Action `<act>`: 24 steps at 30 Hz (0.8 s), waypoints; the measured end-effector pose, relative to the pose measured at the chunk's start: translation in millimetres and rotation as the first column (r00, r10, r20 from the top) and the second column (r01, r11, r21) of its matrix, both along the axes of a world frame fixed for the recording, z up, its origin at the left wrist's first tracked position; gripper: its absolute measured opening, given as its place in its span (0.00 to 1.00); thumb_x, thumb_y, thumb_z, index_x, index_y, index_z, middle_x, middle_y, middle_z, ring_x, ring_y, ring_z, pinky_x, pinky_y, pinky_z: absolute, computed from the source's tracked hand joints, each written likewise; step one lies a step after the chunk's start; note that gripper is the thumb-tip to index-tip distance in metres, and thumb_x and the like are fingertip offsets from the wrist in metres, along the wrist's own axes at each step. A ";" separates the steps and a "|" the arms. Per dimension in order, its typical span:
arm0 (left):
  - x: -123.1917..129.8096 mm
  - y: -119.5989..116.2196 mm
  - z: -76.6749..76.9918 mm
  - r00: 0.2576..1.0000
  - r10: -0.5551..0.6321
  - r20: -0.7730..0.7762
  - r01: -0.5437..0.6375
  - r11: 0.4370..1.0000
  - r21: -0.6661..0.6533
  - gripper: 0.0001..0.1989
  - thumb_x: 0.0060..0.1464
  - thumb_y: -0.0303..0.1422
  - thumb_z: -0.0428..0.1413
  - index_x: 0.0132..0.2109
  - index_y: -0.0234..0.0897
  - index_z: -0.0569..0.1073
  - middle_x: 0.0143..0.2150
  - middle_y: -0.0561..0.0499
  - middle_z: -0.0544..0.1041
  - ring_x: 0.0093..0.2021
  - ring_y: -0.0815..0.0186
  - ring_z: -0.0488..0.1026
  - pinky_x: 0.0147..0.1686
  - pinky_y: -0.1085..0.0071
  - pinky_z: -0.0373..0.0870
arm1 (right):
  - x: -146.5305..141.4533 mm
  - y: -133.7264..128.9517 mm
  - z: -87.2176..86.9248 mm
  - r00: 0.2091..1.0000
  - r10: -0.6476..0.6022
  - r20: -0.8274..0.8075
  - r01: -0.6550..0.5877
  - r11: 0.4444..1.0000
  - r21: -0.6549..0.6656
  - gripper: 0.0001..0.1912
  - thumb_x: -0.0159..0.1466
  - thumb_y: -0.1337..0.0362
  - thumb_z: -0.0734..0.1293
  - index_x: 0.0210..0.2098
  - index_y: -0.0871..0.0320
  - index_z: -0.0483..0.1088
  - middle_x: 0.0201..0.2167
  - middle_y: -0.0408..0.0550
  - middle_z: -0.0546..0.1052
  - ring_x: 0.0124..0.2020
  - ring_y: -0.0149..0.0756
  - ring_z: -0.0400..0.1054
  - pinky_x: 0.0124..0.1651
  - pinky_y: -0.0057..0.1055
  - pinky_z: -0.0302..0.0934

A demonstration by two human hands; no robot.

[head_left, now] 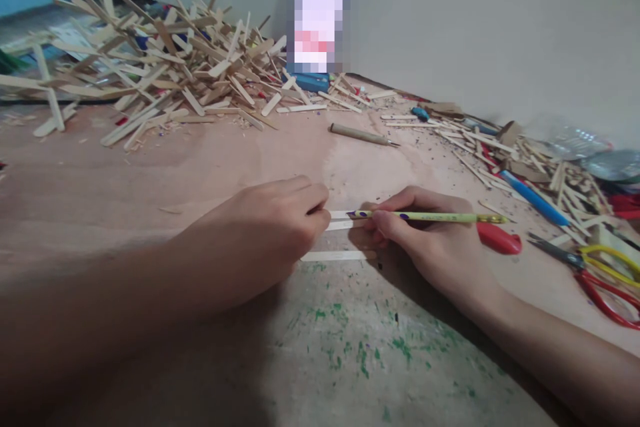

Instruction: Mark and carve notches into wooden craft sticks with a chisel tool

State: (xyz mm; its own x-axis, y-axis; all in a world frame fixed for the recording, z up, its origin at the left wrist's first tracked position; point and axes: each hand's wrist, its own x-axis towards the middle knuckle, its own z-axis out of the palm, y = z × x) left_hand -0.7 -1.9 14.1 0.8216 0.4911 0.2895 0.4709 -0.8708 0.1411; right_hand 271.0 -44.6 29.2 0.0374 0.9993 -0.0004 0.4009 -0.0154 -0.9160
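Note:
My right hand [425,227] is closed around a yellow-green pencil [435,217], whose tip points left and meets a thin wooden stick. My left hand [280,233] is closed over the left ends of two thin wooden sticks [341,225], which lie nearly side by side between the hands; its fingertips are mostly hidden. Just below them, another pale stick [340,256] lies flat on the table [320,360].
A large heap of wooden sticks [165,60] stands at the back left. Behind my hands lies a wooden-handled pointed tool [363,135]. At right are scissors [595,267], a blue cutter [535,197], a red object [500,239] and scattered sticks.

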 end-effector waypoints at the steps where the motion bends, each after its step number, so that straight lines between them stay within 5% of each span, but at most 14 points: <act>1: -0.5 0.2 0.0 1.000 0.003 0.000 -0.003 1.000 0.003 0.17 0.66 0.15 0.50 0.43 0.39 0.80 0.42 0.47 0.79 0.42 0.53 0.77 0.42 0.60 0.72 | 0.0 0.0 0.3 1.000 -0.001 -0.006 0.001 1.000 -0.001 0.15 0.69 0.52 0.83 0.31 0.51 0.83 0.28 0.48 0.87 0.24 0.39 0.78 0.26 0.34 0.76; 24: 2.1 -0.8 0.5 0.999 0.018 -0.041 -0.019 0.999 -0.028 0.16 0.69 0.16 0.51 0.44 0.40 0.79 0.43 0.46 0.79 0.43 0.54 0.77 0.43 0.60 0.72 | 0.0 3.8 1.0 1.000 -0.007 -0.013 0.008 1.000 0.023 0.10 0.65 0.59 0.83 0.29 0.51 0.83 0.27 0.46 0.87 0.25 0.36 0.77 0.28 0.31 0.71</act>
State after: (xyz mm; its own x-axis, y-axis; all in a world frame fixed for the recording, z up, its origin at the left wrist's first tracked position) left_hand 1.5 -2.8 14.6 0.8232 0.5137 0.2419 0.4924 -0.8580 0.1465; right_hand 271.1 -40.8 30.2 0.0451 0.9987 0.0223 0.3887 0.0030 -0.9214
